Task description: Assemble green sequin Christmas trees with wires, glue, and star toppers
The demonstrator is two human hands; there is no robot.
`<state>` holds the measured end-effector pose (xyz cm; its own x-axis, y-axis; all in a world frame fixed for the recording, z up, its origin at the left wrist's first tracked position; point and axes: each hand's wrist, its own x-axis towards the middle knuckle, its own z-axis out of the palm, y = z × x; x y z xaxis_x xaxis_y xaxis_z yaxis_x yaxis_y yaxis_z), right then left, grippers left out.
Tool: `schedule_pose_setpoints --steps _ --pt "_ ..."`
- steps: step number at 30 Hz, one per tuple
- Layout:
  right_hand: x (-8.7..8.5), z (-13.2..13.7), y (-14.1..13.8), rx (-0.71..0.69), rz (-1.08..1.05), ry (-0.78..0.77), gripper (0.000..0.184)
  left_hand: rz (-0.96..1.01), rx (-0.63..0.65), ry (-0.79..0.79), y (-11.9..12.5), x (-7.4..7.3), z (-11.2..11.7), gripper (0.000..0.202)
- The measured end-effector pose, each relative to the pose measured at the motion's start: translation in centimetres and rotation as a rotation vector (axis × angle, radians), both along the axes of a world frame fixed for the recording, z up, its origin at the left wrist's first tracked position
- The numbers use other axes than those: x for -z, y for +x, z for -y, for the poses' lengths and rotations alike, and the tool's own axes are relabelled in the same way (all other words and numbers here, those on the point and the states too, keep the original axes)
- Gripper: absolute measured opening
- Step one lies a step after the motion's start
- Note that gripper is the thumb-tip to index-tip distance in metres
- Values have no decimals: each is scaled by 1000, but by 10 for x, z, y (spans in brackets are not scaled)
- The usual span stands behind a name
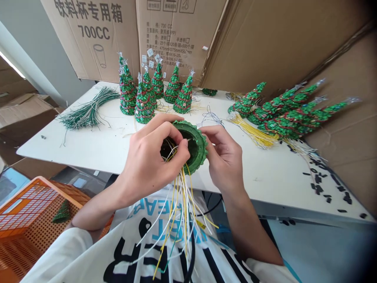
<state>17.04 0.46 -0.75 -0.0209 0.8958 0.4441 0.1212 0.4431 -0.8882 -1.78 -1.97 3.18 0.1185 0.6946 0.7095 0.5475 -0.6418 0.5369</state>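
Observation:
A small green Christmas tree [198, 146] is held with its hollow base turned towards me, just in front of the white table [97, 147]. My left hand [150, 157] is closed round its near side, thumb and fingers pinching the bundle of yellow, white and green wires [179, 208] that hangs out of the base over my shirt. My right hand [225, 159] grips the tree's right rim with curled fingers.
Several finished trees [147, 96] stand upright at the back of the table. More trees [291, 110] lie on their sides at the right with yellow wires [253, 131]. A bundle of green wires [88, 110] lies at the left. Cardboard boxes [182, 35] stand behind; an orange crate [26, 220] sits lower left.

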Motion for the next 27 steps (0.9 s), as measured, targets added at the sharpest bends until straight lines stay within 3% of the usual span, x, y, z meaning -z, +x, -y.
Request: schedule_pose_setpoints --steps 7,12,16,19,22,27 --pt "-7 3 8 14 8 154 13 34 14 51 0 -2 6 14" --pt "-9 8 7 2 13 133 19 70 46 65 -3 -2 5 14" --pt "-11 10 5 -2 -71 93 23 97 -8 66 -12 -4 0 15" --pt "-11 6 10 -20 -95 70 23 212 15 96 -21 -3 -8 15" --pt "-10 0 17 -62 128 -15 25 396 46 113 -26 1 -18 14" --pt "-4 -4 17 -275 880 -186 10 685 57 237 -24 6 -35 7"
